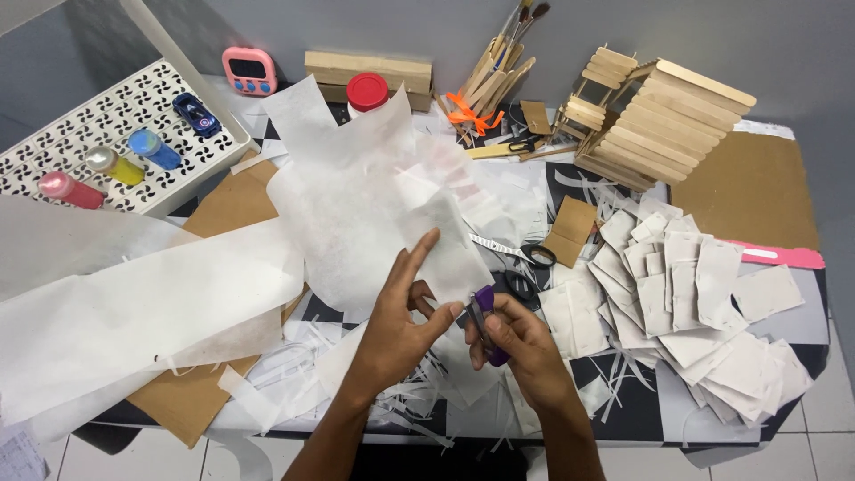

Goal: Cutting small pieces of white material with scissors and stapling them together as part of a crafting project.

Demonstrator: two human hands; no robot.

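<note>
Hands at work: left hand (396,325) grips the white paper sheet (374,214) taut at twelve o'clock, so the purple-handled scissors (485,321) clasped in the right hand (521,343) can bite; cut pieces (695,303) pile at three o'clock on the counter (757,191).

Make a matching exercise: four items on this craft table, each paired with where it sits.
Items:
1. purple-handled scissors
2. small blue toy car
3. pink digital timer
4. stack of cut white paper squares

Places:
A. on the white perforated tray
B. table's right side
C. in the right hand
D. back edge, by the grey wall

Pairs: 1-C, 2-A, 3-D, 4-B
</note>
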